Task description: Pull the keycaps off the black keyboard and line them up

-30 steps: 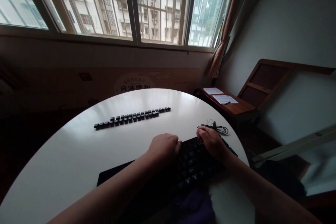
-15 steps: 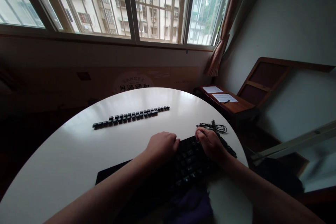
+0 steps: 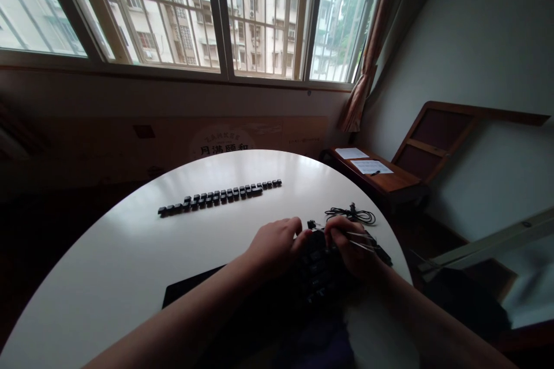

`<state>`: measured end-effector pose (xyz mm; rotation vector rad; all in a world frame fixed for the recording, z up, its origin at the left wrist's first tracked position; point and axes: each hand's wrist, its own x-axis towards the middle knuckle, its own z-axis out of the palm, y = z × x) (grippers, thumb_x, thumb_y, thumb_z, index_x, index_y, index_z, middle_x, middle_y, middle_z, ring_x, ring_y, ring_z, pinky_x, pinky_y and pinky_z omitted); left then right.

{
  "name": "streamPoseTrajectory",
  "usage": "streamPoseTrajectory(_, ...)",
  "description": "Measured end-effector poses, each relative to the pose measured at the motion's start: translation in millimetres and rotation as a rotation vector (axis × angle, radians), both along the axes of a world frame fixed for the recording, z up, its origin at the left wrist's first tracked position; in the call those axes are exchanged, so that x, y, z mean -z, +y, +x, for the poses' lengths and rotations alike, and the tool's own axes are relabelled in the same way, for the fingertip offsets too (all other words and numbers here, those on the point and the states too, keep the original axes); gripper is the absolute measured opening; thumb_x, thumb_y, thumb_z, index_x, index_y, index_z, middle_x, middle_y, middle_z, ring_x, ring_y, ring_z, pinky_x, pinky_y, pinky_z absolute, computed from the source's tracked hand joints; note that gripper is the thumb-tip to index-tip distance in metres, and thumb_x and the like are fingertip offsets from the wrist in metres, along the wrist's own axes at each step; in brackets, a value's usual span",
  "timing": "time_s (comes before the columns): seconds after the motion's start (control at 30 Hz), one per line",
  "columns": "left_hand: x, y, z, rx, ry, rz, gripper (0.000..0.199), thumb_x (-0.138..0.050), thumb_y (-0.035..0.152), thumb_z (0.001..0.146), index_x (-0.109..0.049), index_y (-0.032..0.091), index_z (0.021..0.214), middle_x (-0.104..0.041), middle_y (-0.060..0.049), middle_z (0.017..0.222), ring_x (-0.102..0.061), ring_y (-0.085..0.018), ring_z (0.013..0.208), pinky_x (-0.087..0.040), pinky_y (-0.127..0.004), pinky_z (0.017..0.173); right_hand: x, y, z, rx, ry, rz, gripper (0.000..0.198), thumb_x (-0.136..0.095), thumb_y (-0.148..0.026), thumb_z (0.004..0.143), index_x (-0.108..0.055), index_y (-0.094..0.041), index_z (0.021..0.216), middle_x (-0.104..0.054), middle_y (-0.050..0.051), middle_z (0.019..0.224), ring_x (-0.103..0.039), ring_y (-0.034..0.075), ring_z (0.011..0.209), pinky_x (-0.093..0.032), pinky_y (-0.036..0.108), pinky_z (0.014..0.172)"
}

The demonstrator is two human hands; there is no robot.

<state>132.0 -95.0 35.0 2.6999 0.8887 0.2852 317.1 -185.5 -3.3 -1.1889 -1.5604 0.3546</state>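
- Currently, the right hand (image 3: 352, 245) pinches a thin wire tool (image 3: 362, 240) above the keyboard's far edge.
- The left hand (image 3: 277, 242) is curled over the black keyboard (image 3: 318, 271), thumb near a small keycap (image 3: 311, 224) between the hands; whether its fingers grip anything, I cannot tell.
- Rightward, room is tight: a coiled cable (image 3: 357, 216) lies just beyond the right hand, near the rim of the round table (image 3: 108, 265).
- Leftward, white tabletop spreads wide, up to the keycap rows (image 3: 220, 196).

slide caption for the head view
Right hand holding a wire tool over a black keyboard, loose keys lined up on the white table.
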Motion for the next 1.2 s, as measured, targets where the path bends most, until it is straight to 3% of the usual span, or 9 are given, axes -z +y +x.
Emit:
streamPoseTrajectory(0.17, 0.0, -2, -2, 0.015, -0.069, -0.054, 0.039, -0.030, 0.051, 0.097, -0.054, 0.021, 0.102, -0.069, -0.008, 0.098, -0.063, -0.024, 0.082, -0.043, -0.032, 0.066, 1, -4, -1, -0.088, -0.213, 0.051, 0.012, -0.050, -0.019, 0.091, -0.060, -0.022, 0.085, -0.057, -0.002, 0.066, -0.050, 0.013, 0.057, -0.038, 0.026, 0.054)
streamPoseTrajectory(0.47, -2.9, -1, -2, 0.023, -0.171, -0.148, 0.027, -0.032, 0.040, 0.098, -0.052, 0.023, 0.098, -0.067, -0.004, 0.095, -0.062, -0.021, 0.085, -0.043, -0.030, 0.070, -5, -5, -4, -0.178, -0.242, 0.072, 0.016, -0.042, -0.023, 0.095, -0.057, -0.022, 0.090, -0.058, 0.001, 0.073, -0.053, 0.016, 0.061, -0.039, 0.029, 0.059)
streamPoseTrajectory(0.6, -5.8, -2, -2, -0.026, -0.158, -0.183, 0.026, -0.032, 0.038, 0.097, -0.052, 0.022, 0.093, -0.067, -0.005, 0.094, -0.061, -0.021, 0.084, -0.043, -0.030, 0.068, -7, -5, -10, -0.075, -0.300, 0.121, 0.020, -0.043, -0.024, 0.096, -0.054, -0.022, 0.080, -0.055, 0.002, 0.071, -0.050, 0.016, 0.059, -0.037, 0.029, 0.056)
streamPoseTrajectory(0.73, -6.9, 2, -3, -0.063, -0.203, -0.197, 0.026, -0.029, 0.035, 0.097, -0.051, 0.021, 0.093, -0.066, -0.005, 0.092, -0.060, -0.021, 0.083, -0.043, -0.030, 0.068, -9, -5, -9, 0.137, -0.327, 0.183, 0.028, -0.037, -0.020, 0.097, -0.051, -0.021, 0.073, -0.050, 0.002, 0.068, -0.047, 0.016, 0.058, -0.038, 0.031, 0.056)
streamPoseTrajectory(0.87, -4.8, 2, -4, 0.007, -0.188, -0.216, 0.026, -0.031, 0.037, 0.097, -0.052, 0.021, 0.093, -0.066, -0.005, 0.093, -0.060, -0.021, 0.084, -0.043, -0.030, 0.069, -10, -4, -6, 0.315, -0.489, 0.283, 0.023, -0.040, -0.017, 0.095, -0.063, -0.022, 0.093, -0.059, 0.011, 0.104, -0.056, 0.027, 0.097, -0.044, 0.045, 0.085)
streamPoseTrajectory(0.93, -3.7, 1, -4, 0.049, -0.175, -0.224, 0.027, -0.032, 0.039, 0.097, -0.052, 0.022, 0.095, -0.066, -0.005, 0.094, -0.060, -0.021, 0.085, -0.043, -0.029, 0.070, -10, -3, -6, 0.275, -0.539, 0.280, 0.026, -0.043, -0.015, 0.095, -0.062, -0.023, 0.110, -0.059, 0.011, 0.114, -0.056, 0.027, 0.105, -0.045, 0.045, 0.089)
streamPoseTrajectory(1.0, -3.2, -1, -4, 0.091, -0.178, -0.244, 0.027, -0.034, 0.040, 0.097, -0.053, 0.022, 0.097, -0.066, -0.005, 0.096, -0.060, -0.020, 0.086, -0.044, -0.029, 0.071, -8, 0, -7, 0.177, -0.539, 0.244, 0.032, -0.041, -0.012, 0.095, -0.058, -0.024, 0.120, -0.063, 0.010, 0.107, -0.061, 0.024, 0.096, -0.050, 0.039, 0.082)
streamPoseTrajectory(1.1, -2.7, 1, -5, 0.160, -0.218, -0.314, 0.027, -0.035, 0.040, 0.098, -0.054, 0.021, 0.099, -0.066, -0.004, 0.097, -0.060, -0.019, 0.086, -0.045, -0.028, 0.073, -3, 2, -7, 0.079, -0.518, 0.197, 0.034, -0.042, -0.011, 0.096, -0.058, -0.025, 0.122, -0.066, 0.007, 0.095, -0.065, 0.019, 0.078, -0.053, 0.031, 0.067)
streamPoseTrajectory(1.2, -0.5, 5, -5, 0.201, -0.273, -0.373, 0.028, -0.037, 0.040, 0.098, -0.056, 0.020, 0.096, -0.066, -0.003, 0.094, -0.059, -0.017, 0.084, -0.045, -0.027, 0.073, 0, 3, -5, 0.073, -0.503, 0.222, 0.029, -0.053, -0.015, 0.094, -0.060, -0.025, 0.120, -0.068, 0.007, 0.096, -0.067, 0.019, 0.077, -0.055, 0.030, 0.067)
